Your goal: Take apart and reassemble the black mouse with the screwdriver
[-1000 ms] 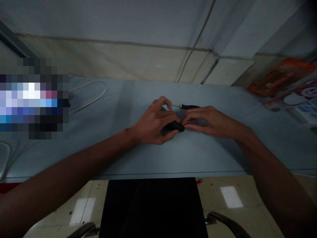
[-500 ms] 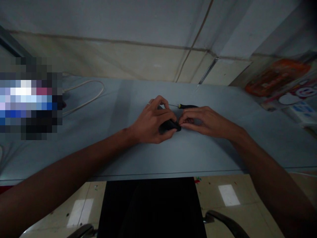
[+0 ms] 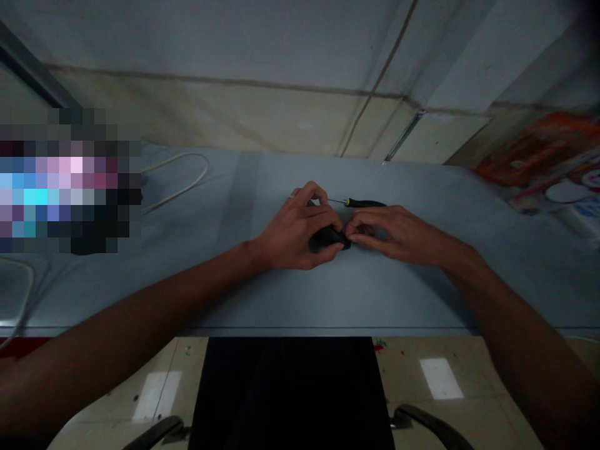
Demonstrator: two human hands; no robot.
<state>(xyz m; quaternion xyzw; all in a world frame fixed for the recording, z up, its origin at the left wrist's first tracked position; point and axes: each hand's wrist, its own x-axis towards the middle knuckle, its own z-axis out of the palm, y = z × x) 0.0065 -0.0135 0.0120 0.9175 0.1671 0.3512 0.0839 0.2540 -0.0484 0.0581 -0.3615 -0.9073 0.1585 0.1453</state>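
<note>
At the middle of the surface [image 3: 281, 300], your left hand [image 3: 302, 228] forms the main grip, its fingers and thumb bent around a dark object [image 3: 323, 239]. The object lies under the palm side of that hand, and its visible long axis appears to slope from the far left toward the near right. Its right end projects past your left fingertips and points at your right hand [image 3: 391, 231], whose thumb and forefinger are drawn to a narrow pinch at that end. Contact there appears likely; whether the pinch contains a small part cannot be determined. Your left hand is the nearer to the object's body; your right attends only its right end.

Just beyond both hands lies a screwdriver [image 3: 368, 203], shaft directed left toward your curled left forefinger, handle partly behind your right hand. Contact with either hand cannot be confirmed.

Farther out, a pale cable [image 3: 204, 165] loops at the left and an orange item [image 3: 539, 150] sits at the right, blurred.

Hidden: the object's left portion and underside, covered by your left hand. Dim light merges its edges with shadow, so its identity and surface detail are not established. The shaft's tip is also unclear.
</note>
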